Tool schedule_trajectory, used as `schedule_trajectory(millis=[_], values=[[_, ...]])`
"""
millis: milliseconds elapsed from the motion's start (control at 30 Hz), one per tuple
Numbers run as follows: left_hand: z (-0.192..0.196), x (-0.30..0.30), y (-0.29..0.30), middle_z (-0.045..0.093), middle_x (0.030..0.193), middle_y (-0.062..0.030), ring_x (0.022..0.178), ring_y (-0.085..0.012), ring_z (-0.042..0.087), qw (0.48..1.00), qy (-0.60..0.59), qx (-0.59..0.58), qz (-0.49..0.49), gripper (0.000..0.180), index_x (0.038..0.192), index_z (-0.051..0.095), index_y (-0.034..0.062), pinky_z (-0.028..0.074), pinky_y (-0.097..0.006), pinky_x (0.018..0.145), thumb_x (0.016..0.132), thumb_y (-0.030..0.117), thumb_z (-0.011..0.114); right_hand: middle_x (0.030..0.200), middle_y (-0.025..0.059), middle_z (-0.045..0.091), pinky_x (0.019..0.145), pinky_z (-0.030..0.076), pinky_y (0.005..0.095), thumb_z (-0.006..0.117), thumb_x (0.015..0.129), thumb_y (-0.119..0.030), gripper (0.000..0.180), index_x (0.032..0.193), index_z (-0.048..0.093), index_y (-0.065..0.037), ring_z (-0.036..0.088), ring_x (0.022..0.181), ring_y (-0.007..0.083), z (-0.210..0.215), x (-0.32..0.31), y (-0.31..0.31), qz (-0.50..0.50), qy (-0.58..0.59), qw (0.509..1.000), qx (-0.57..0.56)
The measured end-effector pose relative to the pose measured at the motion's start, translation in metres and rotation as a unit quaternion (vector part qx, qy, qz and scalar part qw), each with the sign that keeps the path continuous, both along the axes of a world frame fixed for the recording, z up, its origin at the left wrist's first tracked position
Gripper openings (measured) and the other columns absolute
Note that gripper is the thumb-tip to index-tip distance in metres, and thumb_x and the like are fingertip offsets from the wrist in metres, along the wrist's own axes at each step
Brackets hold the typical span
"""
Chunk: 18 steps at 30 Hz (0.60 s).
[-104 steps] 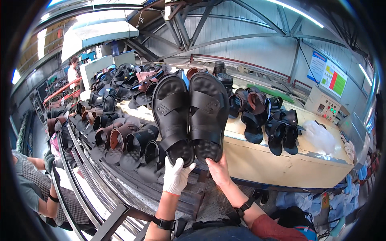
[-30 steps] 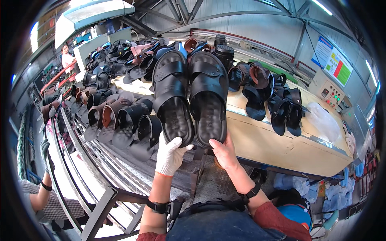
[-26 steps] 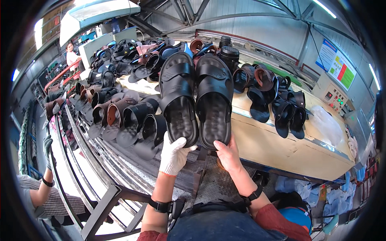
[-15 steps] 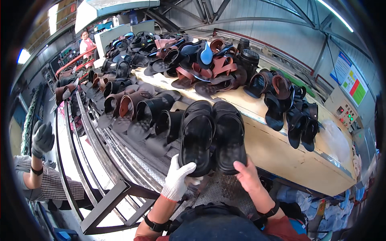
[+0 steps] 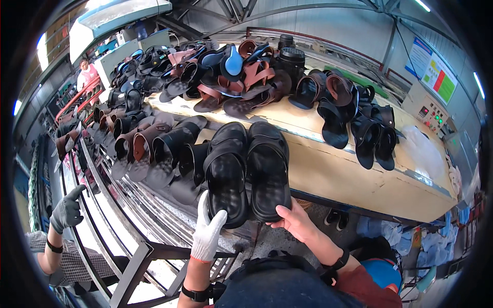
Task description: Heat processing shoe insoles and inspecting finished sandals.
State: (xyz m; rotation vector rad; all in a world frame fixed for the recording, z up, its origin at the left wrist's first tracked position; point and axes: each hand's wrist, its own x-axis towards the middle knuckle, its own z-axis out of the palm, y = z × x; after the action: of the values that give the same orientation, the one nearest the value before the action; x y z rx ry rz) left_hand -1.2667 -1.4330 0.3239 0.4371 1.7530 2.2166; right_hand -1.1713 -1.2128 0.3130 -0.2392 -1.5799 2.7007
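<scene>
My left hand [image 5: 207, 230], in a white knit glove, grips the heel end of a black sandal [image 5: 226, 179], thumb on the footbed. Bare, my right hand [image 5: 294, 219] holds the heel of a matching black sandal [image 5: 268, 177], its thumb lying along the edge. Both sandals are held side by side, toes pointing away from me and footbeds facing me. Just left of them, a row of dark sandals [image 5: 165, 159] with brown ones [image 5: 142, 146] stands on the slatted metal rack.
A pale worktable [image 5: 349, 187] carries a heap of brown, black and blue sandals [image 5: 241, 77]. The metal rack's corner [image 5: 146, 249] juts out near my left forearm. A co-worker's grey-gloved hand [image 5: 67, 209] is at far left. A control box [image 5: 429, 110] stands at right.
The pair of sandals has shifted left in the picture with both my hands, while the whole view has swung slightly right. The co-worker's gloved hand has turned, a finger now stretched out.
</scene>
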Motion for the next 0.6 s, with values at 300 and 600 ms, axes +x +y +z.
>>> schedule_trajectory(millis=[300, 600], values=[[0.011, 0.007, 0.001, 0.041, 0.139, -0.0162, 0.123, -0.0221, 0.048, 0.993, -0.078, 0.077, -0.044, 0.067, 0.147, 0.022, 0.0002, 0.039, -0.034, 0.104, 0.087, 0.002, 0.052, 0.122, 0.0083, 0.055, 0.082, 0.055, 0.0324, 0.061, 0.09, -0.014, 0.055, 0.137, 0.034, -0.007, 0.06, 0.104, 0.0168, -0.01, 0.003, -0.009, -0.028, 0.071, 0.995, -0.071], [0.005, 0.012, -0.004, 0.031, 0.146, -0.0133, 0.13, -0.0218, 0.039, 0.996, 0.01, 0.077, -0.039, 0.077, 0.15, 0.015, 0.0024, 0.035, -0.033, 0.106, 0.083, -0.003, 0.053, 0.135, 0.0065, 0.042, 0.097, 0.043, 0.0295, 0.065, 0.087, -0.01, 0.073, 0.145, 0.021, -0.005, 0.045, 0.12, 0.0136, -0.017, 0.009, -0.011, -0.057, 0.115, 0.99, 0.057]])
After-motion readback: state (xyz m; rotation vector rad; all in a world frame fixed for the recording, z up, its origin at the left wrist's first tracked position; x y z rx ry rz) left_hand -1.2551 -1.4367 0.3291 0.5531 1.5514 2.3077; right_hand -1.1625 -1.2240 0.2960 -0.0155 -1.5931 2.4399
